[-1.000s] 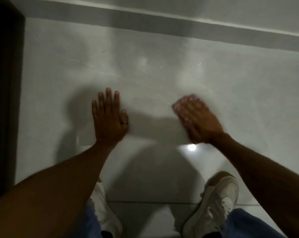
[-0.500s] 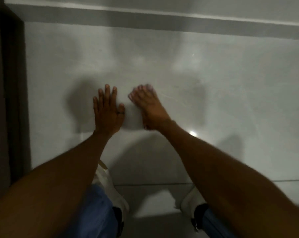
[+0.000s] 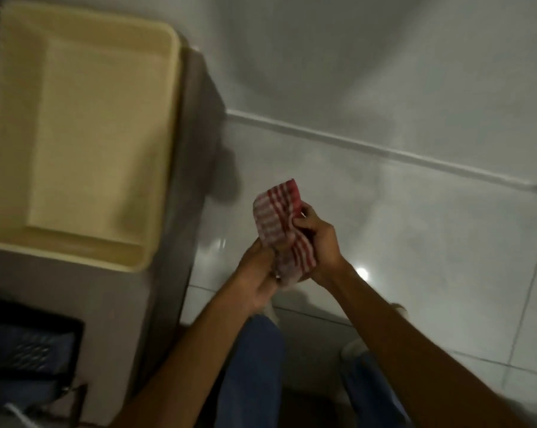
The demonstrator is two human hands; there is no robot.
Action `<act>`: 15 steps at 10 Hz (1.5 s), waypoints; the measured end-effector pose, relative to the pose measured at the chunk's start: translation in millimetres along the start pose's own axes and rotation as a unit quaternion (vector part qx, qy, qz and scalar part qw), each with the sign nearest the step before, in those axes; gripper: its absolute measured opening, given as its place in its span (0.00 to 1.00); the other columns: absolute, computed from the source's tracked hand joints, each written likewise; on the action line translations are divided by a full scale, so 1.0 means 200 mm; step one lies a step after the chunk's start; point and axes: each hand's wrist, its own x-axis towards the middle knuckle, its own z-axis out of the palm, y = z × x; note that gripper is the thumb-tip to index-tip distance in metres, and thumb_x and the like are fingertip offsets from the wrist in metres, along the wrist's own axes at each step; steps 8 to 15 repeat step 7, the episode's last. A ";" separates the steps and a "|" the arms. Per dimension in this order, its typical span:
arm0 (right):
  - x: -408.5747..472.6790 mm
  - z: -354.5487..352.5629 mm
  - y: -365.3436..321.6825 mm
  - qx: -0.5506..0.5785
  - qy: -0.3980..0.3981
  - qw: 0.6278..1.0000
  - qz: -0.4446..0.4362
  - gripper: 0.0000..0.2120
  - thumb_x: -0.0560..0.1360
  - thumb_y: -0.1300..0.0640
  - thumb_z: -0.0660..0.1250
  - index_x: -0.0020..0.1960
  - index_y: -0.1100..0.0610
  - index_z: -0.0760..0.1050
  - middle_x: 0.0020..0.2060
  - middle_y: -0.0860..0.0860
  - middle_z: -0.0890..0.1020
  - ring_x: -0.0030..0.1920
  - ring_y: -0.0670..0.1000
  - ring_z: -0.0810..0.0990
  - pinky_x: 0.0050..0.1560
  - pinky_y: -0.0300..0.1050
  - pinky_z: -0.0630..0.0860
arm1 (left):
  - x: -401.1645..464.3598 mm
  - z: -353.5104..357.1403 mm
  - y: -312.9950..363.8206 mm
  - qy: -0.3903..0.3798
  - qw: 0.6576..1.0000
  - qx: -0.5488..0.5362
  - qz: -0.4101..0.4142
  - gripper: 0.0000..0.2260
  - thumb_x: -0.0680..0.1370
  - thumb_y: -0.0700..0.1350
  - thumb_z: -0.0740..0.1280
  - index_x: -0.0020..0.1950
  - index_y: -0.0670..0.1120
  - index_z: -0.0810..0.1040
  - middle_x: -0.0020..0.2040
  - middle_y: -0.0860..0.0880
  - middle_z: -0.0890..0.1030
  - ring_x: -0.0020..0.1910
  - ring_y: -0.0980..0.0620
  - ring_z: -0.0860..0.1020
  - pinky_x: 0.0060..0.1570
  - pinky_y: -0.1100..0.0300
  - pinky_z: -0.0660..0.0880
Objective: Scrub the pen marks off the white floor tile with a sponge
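Note:
A red-and-white checked cloth [image 3: 276,223] is held up in the air above the white floor tile [image 3: 415,242], bunched between both hands. My right hand [image 3: 318,242] pinches its right edge with the fingers curled in. My left hand [image 3: 258,276] grips its lower end from below. No sponge shows. I cannot make out pen marks on the glossy tile, which carries a bright light reflection.
A cream plastic tub [image 3: 76,134] sits on a grey cabinet [image 3: 113,304] at the left. A dark crate [image 3: 23,347] is at the lower left. A white skirting line [image 3: 384,149] runs along the wall. My jeans-clad knees [image 3: 248,375] are below the hands.
The view has swung to the cabinet and tub. Both hands have left the floor, where the right one was rubbing, and now hold the checked cloth in the air.

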 end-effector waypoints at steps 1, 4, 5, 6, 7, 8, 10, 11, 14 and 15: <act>-0.06 0.34 -0.22 -0.155 -0.045 0.986 -0.045 0.24 0.79 0.51 0.69 0.72 0.58 0.74 0.62 0.57 0.86 0.62 0.59 0.87 0.64 0.57 0.83 | -0.31 -0.15 0.25 0.009 0.993 0.063 0.098 0.16 0.80 0.36 0.74 0.66 0.48 0.83 0.60 0.43 0.89 0.59 0.42 0.88 0.54 0.46 0.86; 0.49 1.38 -0.50 -0.664 -0.004 0.685 -0.299 0.25 0.76 0.54 0.76 0.71 0.55 0.74 0.60 0.52 0.86 0.61 0.53 0.82 0.62 0.45 0.74 | -0.34 -0.76 1.06 0.188 0.893 0.208 0.351 0.19 0.77 0.29 0.73 0.58 0.53 0.85 0.47 0.56 0.89 0.48 0.54 0.88 0.42 0.64 0.84; 0.63 1.51 -0.40 -0.817 0.072 0.491 -0.293 0.19 0.77 0.59 0.68 0.68 0.57 0.76 0.61 0.57 0.85 0.71 0.63 0.77 0.78 0.58 0.65 | -0.18 -0.87 1.17 0.252 0.870 0.289 0.310 0.20 0.76 0.33 0.75 0.67 0.46 0.84 0.58 0.44 0.87 0.58 0.43 0.85 0.53 0.58 0.82; 0.63 1.50 -0.35 -0.857 0.095 0.392 -0.322 0.18 0.78 0.60 0.65 0.68 0.59 0.77 0.67 0.59 0.81 0.73 0.65 0.72 0.79 0.61 0.63 | -0.13 -0.84 1.19 0.327 0.796 0.423 0.283 0.29 0.75 0.42 0.78 0.76 0.43 0.77 0.72 0.37 0.79 0.70 0.35 0.77 0.67 0.48 0.78; 0.49 1.41 -0.43 -0.824 0.130 0.415 -0.363 0.21 0.78 0.56 0.66 0.70 0.58 0.76 0.69 0.59 0.79 0.71 0.64 0.74 0.73 0.60 0.66 | -0.23 -0.71 1.15 0.435 0.655 0.513 0.345 0.37 0.75 0.49 0.77 0.81 0.44 0.69 0.80 0.37 0.66 0.79 0.33 0.65 0.74 0.39 0.67; 0.49 1.41 -0.43 -0.824 0.130 0.415 -0.363 0.21 0.78 0.56 0.66 0.70 0.58 0.76 0.69 0.59 0.79 0.71 0.64 0.74 0.73 0.60 0.66 | -0.23 -0.71 1.15 0.435 0.655 0.513 0.345 0.37 0.75 0.49 0.77 0.81 0.44 0.69 0.80 0.37 0.66 0.79 0.33 0.65 0.74 0.39 0.67; 0.49 1.41 -0.43 -0.824 0.130 0.415 -0.363 0.21 0.78 0.56 0.66 0.70 0.58 0.76 0.69 0.59 0.79 0.71 0.64 0.74 0.73 0.60 0.66 | -0.23 -0.71 1.15 0.435 0.655 0.513 0.345 0.37 0.75 0.49 0.77 0.81 0.44 0.69 0.80 0.37 0.66 0.79 0.33 0.65 0.74 0.39 0.67; 0.49 1.41 -0.43 -0.824 0.130 0.415 -0.363 0.21 0.78 0.56 0.66 0.70 0.58 0.76 0.69 0.59 0.79 0.71 0.64 0.74 0.73 0.60 0.66 | -0.23 -0.71 1.15 0.435 0.655 0.513 0.345 0.37 0.75 0.49 0.77 0.81 0.44 0.69 0.80 0.37 0.66 0.79 0.33 0.65 0.74 0.39 0.67; 0.49 1.41 -0.43 -0.824 0.130 0.415 -0.363 0.21 0.78 0.56 0.66 0.70 0.58 0.76 0.69 0.59 0.79 0.71 0.64 0.74 0.73 0.60 0.66 | -0.23 -0.71 1.15 0.435 0.655 0.513 0.345 0.37 0.75 0.49 0.77 0.81 0.44 0.69 0.80 0.37 0.66 0.79 0.33 0.65 0.74 0.39 0.67; 0.49 1.41 -0.43 -0.824 0.130 0.415 -0.363 0.21 0.78 0.56 0.66 0.70 0.58 0.76 0.69 0.59 0.79 0.71 0.64 0.74 0.73 0.60 0.66 | -0.23 -0.71 1.15 0.435 0.655 0.513 0.345 0.37 0.75 0.49 0.77 0.81 0.44 0.69 0.80 0.37 0.66 0.79 0.33 0.65 0.74 0.39 0.67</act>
